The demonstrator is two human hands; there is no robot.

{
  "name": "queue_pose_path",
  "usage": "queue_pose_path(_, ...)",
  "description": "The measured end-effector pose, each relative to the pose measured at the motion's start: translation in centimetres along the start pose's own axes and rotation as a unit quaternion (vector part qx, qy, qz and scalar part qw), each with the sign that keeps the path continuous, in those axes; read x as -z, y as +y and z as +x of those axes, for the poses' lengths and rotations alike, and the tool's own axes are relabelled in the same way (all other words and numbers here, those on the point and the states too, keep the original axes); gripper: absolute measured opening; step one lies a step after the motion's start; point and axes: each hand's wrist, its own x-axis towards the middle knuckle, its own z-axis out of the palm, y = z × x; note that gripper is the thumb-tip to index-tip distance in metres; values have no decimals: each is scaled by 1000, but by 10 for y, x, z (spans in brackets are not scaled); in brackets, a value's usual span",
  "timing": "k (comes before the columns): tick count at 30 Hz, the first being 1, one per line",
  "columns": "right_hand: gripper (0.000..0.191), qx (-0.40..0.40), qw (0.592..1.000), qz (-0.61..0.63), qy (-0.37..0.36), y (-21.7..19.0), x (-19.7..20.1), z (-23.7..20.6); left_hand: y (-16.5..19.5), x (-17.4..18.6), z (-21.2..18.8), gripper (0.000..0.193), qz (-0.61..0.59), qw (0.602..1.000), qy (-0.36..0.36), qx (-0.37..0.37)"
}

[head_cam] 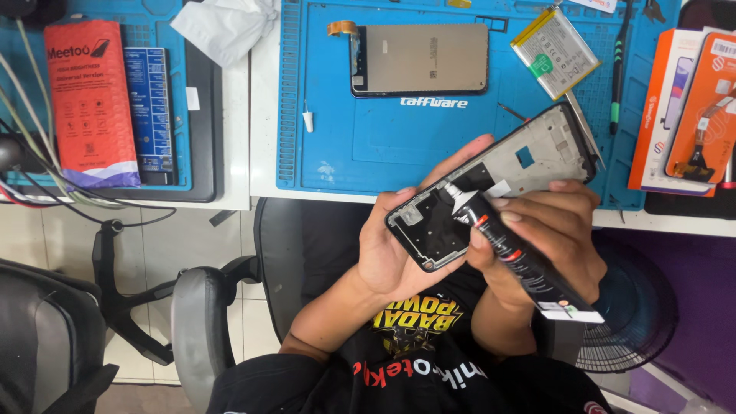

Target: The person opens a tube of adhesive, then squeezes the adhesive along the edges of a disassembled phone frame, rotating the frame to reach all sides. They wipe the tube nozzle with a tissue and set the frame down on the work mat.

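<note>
Left hand [391, 245] cups phone frame [491, 188] from below, fingers wrapped around its edge, holds it above lap, in front of desk [264, 115]. Right hand [548, 230] grips black glue tube [521, 261], nozzle touching frame near its middle. Frame already stripped: screen [420, 59] and battery [553, 51] lie apart on blue mat [345, 146]. Glue bead not visible; gluing judged just starting, reassembly left. Orange boxes [690, 107] at right.

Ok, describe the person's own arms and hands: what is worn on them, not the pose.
Both hands, left and right, are bare: no gloves, rings or watch show. The forearms are uncovered too. A black short-sleeved T-shirt with yellow and red printed lettering covers the chest; its sleeves end above the elbows.
</note>
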Motion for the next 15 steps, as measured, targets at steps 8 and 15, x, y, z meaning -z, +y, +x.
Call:
queue_pose_path(8,30,-3,1000,-3,-3,0,2,-1,-3,2,0,81,-8,1000,6,3)
queue_pose_path(15,30,-9,1000,-7,-4,2,2,-2,-4,3,0,80,-11,1000,5,2)
